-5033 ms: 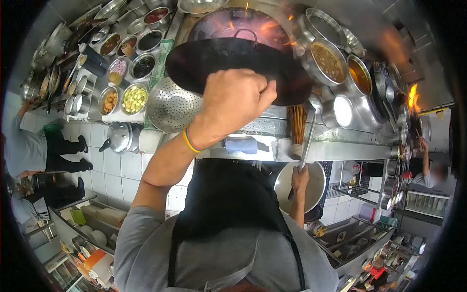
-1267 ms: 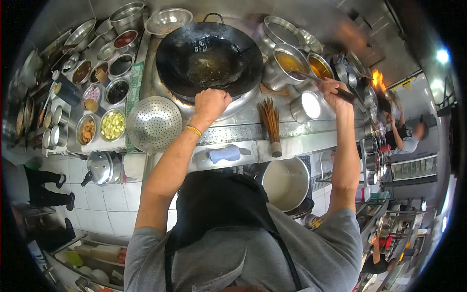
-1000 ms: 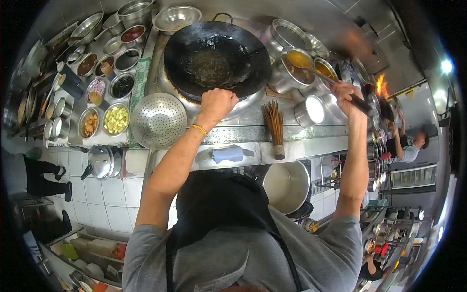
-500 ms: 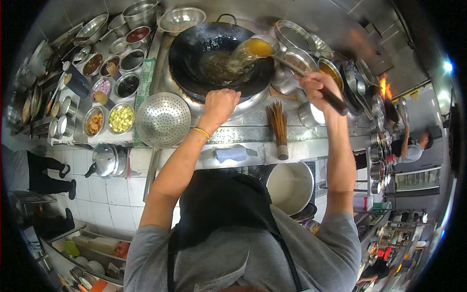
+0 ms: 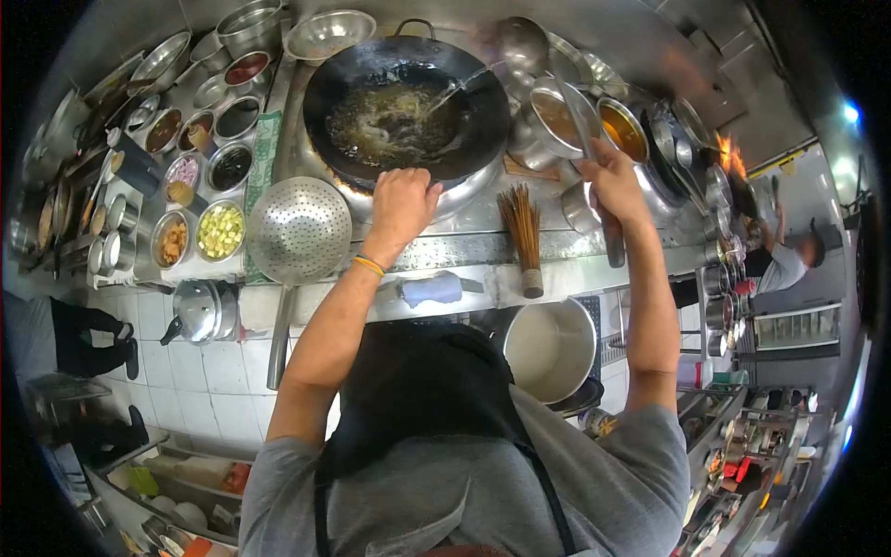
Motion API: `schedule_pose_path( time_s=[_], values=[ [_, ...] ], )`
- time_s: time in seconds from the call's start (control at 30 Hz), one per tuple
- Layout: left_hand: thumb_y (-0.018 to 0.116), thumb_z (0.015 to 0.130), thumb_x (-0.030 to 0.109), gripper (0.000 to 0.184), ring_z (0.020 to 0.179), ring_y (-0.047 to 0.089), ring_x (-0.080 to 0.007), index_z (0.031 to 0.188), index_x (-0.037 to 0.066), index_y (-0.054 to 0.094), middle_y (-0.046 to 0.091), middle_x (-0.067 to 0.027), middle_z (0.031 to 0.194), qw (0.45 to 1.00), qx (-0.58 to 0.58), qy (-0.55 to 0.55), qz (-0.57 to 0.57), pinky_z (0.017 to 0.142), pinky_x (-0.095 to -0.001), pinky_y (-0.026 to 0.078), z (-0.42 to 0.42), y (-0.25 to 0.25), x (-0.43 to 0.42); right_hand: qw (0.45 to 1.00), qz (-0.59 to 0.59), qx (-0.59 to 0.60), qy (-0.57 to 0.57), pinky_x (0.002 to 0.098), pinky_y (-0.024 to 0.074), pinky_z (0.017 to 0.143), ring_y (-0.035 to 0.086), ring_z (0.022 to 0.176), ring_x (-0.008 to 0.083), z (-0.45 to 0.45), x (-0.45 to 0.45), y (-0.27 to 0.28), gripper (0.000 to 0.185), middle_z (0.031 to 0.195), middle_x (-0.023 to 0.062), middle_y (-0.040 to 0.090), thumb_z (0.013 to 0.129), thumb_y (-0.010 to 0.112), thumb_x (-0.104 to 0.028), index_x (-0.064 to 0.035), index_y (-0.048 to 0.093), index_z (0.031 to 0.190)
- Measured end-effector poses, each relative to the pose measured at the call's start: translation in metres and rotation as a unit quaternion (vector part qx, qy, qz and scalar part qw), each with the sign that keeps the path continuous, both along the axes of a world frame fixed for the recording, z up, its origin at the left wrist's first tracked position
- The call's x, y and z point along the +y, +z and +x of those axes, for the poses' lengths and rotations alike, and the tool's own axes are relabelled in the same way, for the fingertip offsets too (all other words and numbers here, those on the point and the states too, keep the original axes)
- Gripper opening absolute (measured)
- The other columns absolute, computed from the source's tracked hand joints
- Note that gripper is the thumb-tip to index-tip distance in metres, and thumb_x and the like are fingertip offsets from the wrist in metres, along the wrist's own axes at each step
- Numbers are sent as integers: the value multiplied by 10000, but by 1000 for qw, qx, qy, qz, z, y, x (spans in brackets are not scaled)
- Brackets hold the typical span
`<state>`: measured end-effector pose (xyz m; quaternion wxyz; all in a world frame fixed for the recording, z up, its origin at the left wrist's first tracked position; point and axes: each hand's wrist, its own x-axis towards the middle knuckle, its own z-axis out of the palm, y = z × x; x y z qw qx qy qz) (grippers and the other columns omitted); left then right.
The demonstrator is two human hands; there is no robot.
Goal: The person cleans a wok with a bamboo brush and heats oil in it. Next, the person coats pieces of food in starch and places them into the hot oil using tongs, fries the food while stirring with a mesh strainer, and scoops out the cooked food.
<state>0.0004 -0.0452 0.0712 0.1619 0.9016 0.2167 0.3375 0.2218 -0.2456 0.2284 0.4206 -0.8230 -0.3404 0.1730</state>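
My left hand (image 5: 404,202) is closed on the near edge of a black wok (image 5: 484,153); any handle beneath the fingers is hidden. Bubbling, yellowish liquid (image 5: 371,125) covers the wok's bottom, and a thin stream enters from the right. My right hand (image 5: 613,181) grips the long handle of a ladle (image 5: 522,45), whose metal bowl is tilted beyond the wok's right side. Left of the wok lies a perforated strainer (image 5: 299,227). A bamboo brush (image 5: 522,237) stands on the counter between my hands.
Bowls of sauces and chopped food, including green cubes (image 5: 221,230), crowd the left counter. A pot of orange liquid (image 5: 622,130) and other pans sit at right. Flames (image 5: 731,156) rise farther right, near another person (image 5: 784,265). A large pot (image 5: 552,353) stands below the counter.
The ladle bowl has moved up and right from over the wok, and the yellow liquid in it no longer shows. The wok now holds more bubbling liquid. My left hand stays on the edge.
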Motion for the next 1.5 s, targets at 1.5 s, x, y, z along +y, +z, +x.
schedule_pose_path(
  time_s=[1.5],
  values=[
    [669,824,254,259,732,639,-330,702,34,608,640,-147,711,1000,-2,-6,-12,710,-460,470,4,-5,5,654,259,710,-37,194,319,323,444,432,64,25,20,50,412,767,71,488,986,418,-75,145,262,1297]
  ],
)
